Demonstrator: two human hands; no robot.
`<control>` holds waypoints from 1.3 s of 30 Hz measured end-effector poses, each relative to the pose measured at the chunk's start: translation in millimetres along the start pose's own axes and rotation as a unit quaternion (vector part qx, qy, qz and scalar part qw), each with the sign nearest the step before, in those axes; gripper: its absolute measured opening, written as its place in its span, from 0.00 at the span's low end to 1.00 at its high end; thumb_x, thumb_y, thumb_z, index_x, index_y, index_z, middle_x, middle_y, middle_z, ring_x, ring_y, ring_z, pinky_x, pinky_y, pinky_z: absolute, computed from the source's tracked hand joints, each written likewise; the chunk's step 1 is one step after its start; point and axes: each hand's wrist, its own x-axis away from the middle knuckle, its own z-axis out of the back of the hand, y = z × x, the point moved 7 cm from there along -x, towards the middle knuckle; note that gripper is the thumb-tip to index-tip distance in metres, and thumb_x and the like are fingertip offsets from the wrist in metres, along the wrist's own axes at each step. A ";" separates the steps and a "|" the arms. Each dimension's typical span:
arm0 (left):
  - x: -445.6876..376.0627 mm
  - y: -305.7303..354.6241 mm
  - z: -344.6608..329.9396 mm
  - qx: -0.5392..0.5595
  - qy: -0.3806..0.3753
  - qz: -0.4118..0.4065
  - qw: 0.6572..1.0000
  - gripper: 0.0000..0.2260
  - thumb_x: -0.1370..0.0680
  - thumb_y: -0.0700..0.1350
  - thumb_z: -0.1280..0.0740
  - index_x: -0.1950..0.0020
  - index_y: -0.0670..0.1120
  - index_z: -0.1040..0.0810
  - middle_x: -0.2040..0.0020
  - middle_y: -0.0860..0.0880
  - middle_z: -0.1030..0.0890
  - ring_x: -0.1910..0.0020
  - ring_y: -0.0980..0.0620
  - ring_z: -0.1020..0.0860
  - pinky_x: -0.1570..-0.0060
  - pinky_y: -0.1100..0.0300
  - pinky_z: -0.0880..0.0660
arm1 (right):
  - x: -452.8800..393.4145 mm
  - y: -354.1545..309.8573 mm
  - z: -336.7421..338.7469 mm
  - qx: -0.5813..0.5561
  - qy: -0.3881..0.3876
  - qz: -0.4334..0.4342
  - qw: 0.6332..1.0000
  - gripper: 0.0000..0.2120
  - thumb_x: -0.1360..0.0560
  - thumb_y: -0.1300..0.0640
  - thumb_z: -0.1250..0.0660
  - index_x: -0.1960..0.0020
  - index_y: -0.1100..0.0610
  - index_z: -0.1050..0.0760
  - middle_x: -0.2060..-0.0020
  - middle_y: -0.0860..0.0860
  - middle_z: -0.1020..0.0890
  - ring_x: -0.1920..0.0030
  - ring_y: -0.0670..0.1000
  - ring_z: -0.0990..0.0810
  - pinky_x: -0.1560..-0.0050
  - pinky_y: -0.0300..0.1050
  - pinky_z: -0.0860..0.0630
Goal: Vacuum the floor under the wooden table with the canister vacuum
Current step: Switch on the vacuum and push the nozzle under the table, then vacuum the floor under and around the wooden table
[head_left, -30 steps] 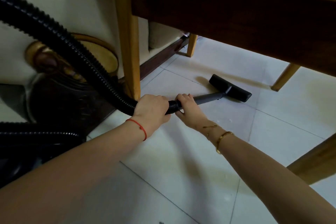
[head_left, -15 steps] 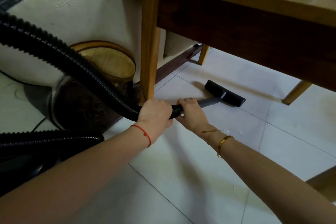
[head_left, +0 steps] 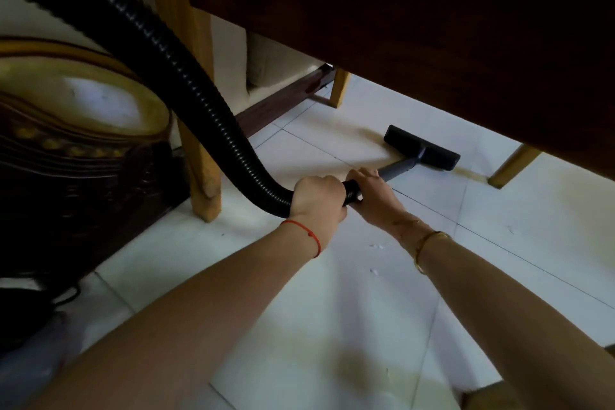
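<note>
Under the wooden table (head_left: 399,10): black floor nozzle (head_left: 422,147) lies flat on the white tiled floor (head_left: 332,326), between the pale table legs.
Wand: grey tube (head_left: 397,168) runs from the nozzle back to the hands.
Left hand (head_left: 317,200): fingers wrapped around the black ribbed hose (head_left: 186,83) at its lower end; red string on the wrist.
Right hand (head_left: 374,191): gripping the black cuff just ahead of the left hand, almost touching it; gold bangle on the wrist.
Hose: arcs up and away to the upper left, passing in front of the near table leg (head_left: 199,150).
Left side: dark carved furniture (head_left: 76,143) with a gold rim.
</note>
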 end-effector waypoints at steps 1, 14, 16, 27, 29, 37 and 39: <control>-5.7 5.8 -3.4 0.008 -0.002 0.001 1.000 0.12 0.20 0.51 0.39 0.44 0.44 0.26 0.50 0.50 0.21 0.51 0.50 0.20 0.62 0.60 0.36 | -0.7 8.6 1.1 0.000 -0.001 0.001 1.000 0.08 0.28 0.62 0.31 0.50 0.60 0.26 0.50 0.56 0.24 0.47 0.56 0.29 0.54 0.43 0.35; -0.7 -5.2 -4.1 -0.005 -0.001 -0.001 1.000 0.14 0.21 0.54 0.39 0.45 0.44 0.27 0.53 0.50 0.20 0.55 0.49 0.20 0.63 0.60 0.34 | 1.8 0.6 -3.8 -0.037 0.025 0.003 0.999 0.08 0.28 0.63 0.32 0.50 0.61 0.27 0.51 0.56 0.25 0.48 0.55 0.32 0.53 0.40 0.39; 10.5 -17.8 1.9 -0.020 0.003 0.001 1.000 0.15 0.21 0.54 0.39 0.44 0.44 0.27 0.52 0.50 0.20 0.54 0.49 0.20 0.62 0.59 0.34 | 4.5 -16.6 -6.3 -0.054 0.037 0.001 0.998 0.07 0.29 0.64 0.32 0.52 0.61 0.28 0.52 0.57 0.25 0.49 0.55 0.32 0.54 0.41 0.39; 103.2 -107.6 41.2 -0.095 0.015 0.007 0.995 0.13 0.19 0.53 0.41 0.43 0.45 0.27 0.49 0.49 0.20 0.50 0.50 0.20 0.61 0.59 0.34 | 20.7 -152.3 -23.3 -0.126 0.054 0.058 0.989 0.08 0.30 0.64 0.32 0.53 0.61 0.28 0.55 0.57 0.25 0.51 0.55 0.31 0.54 0.44 0.37; 121.7 -124.3 48.3 -0.109 0.012 0.009 0.994 0.13 0.19 0.53 0.42 0.42 0.45 0.27 0.48 0.49 0.21 0.50 0.49 0.20 0.61 0.59 0.34 | 23.8 -178.3 -27.5 -0.135 0.047 0.068 0.987 0.08 0.30 0.63 0.32 0.53 0.59 0.29 0.55 0.57 0.25 0.51 0.56 0.30 0.55 0.44 0.37; 182.4 -178.8 64.1 -0.133 -0.003 0.030 0.991 0.14 0.20 0.52 0.40 0.42 0.44 0.28 0.48 0.47 0.20 0.51 0.47 0.19 0.58 0.58 0.29 | 41.7 -262.4 -38.1 -0.155 0.020 0.111 0.981 0.11 0.29 0.55 0.30 0.52 0.56 0.30 0.54 0.55 0.25 0.52 0.53 0.32 0.62 0.37 0.40; 192.6 -187.7 65.6 -0.133 -0.004 0.037 0.990 0.13 0.20 0.51 0.40 0.42 0.43 0.28 0.48 0.47 0.20 0.51 0.47 0.19 0.58 0.57 0.29 | 45.7 -275.8 -41.1 -0.151 0.012 0.112 0.982 0.12 0.29 0.54 0.30 0.52 0.55 0.31 0.53 0.55 0.26 0.52 0.53 0.31 0.61 0.38 0.38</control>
